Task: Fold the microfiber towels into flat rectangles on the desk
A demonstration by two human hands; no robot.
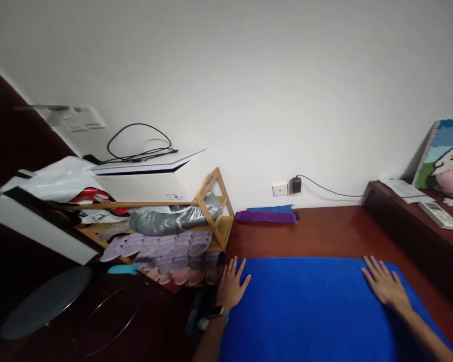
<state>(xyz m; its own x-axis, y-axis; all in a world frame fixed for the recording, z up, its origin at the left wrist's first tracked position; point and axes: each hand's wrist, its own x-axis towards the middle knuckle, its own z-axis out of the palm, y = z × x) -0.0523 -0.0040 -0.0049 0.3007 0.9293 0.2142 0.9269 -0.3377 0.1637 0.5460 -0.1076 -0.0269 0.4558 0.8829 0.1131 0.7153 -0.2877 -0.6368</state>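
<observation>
A smooth blue cloth (309,306) lies spread over the reddish-brown wooden surface (324,234). My left hand (232,286) rests at its far left corner, fingers apart, with a watch on the wrist. At the far right corner my right hand (387,284) lies flat with its fingers spread. Neither hand grips anything. Beyond the blue cloth, near the wall, lie a folded purple cloth (266,216) and a folded blue cloth (270,208). The near edge of the spread cloth runs out of view.
On the left stands a wooden rack (222,226) with slippers (166,246), a white box (143,186) and a coiled black cable (139,156). A round stool (49,301) is below. A charger (296,184) sits in the wall; a remote (440,215) lies on the right ledge.
</observation>
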